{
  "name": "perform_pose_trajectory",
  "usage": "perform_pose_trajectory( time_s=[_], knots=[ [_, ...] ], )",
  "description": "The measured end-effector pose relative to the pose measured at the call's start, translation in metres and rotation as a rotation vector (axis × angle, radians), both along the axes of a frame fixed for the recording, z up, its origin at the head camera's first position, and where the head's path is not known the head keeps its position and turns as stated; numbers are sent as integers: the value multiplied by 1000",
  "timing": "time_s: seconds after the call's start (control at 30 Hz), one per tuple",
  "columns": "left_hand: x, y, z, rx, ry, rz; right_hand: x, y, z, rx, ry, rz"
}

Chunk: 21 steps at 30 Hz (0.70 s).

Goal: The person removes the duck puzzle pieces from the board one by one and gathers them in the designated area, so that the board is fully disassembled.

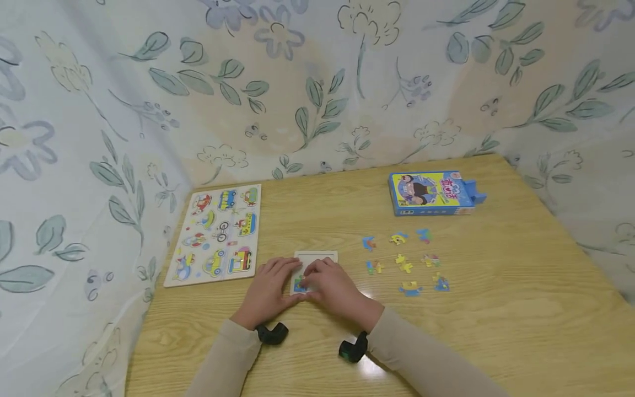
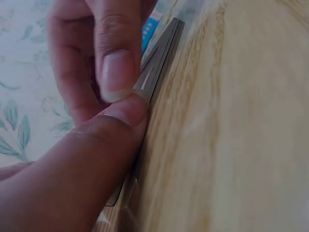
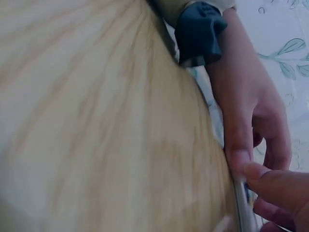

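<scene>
A small pale puzzle tray (image 1: 316,253) lies flat on the table between both hands. My left hand (image 1: 268,289) holds it at the left side, fingers along that edge and thumb at the near edge. Over the tray, my right hand (image 1: 334,284) has bent fingers on a blue-and-green puzzle piece (image 1: 299,285) in the near left corner, partly hidden by those fingers. The two thumbs meet at the tray's near edge, close-up in the left wrist view, where the tray's side (image 2: 166,50) shows beyond them. Loose jigsaw pieces (image 1: 404,263), several of them, lie in rows to the right.
A wooden board with vehicle pictures (image 1: 218,234) lies at the left. Toward the back right is a blue-and-yellow box (image 1: 429,193) with its end flap out. Floral cloth (image 1: 307,82) hangs behind the wooden table (image 1: 317,209). Both wrists wear black bands (image 1: 273,333).
</scene>
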State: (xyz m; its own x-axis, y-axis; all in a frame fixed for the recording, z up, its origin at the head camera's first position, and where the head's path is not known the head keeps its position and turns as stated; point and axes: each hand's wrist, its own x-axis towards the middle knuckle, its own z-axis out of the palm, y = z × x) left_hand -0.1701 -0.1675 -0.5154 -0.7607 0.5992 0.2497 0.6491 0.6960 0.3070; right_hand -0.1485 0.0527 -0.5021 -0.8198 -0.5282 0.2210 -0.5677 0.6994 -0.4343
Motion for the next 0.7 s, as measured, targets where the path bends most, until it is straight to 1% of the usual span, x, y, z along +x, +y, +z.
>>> perform_pose_trajectory(
  time_s=[0.1, 0.17, 0.3, 0.43, 0.53, 0.63, 0.7],
  knots=[
    [-1, -1, 0, -10, -12, 9, 0, -7, 1, -21, -45, -18],
    [-2, -1, -1, -15, -13, 13, 0, -11, 3, -5, -86, -54],
    [-3, 0, -2, -5, -8, 29, -3, -18, 4, 25, -132, -125],
    [0, 1, -5, -14, -13, 54, 0, -22, 4, 34, -135, -137],
    [5, 2, -7, -28, -20, 77, 3, -23, 4, 16, -126, -133],
    [7, 3, -6, -32, -14, 97, 4, -23, 5, -30, -117, -137],
    [8, 3, -7, -34, -3, 106, 4, -23, 4, -76, -128, -143]
  ],
)
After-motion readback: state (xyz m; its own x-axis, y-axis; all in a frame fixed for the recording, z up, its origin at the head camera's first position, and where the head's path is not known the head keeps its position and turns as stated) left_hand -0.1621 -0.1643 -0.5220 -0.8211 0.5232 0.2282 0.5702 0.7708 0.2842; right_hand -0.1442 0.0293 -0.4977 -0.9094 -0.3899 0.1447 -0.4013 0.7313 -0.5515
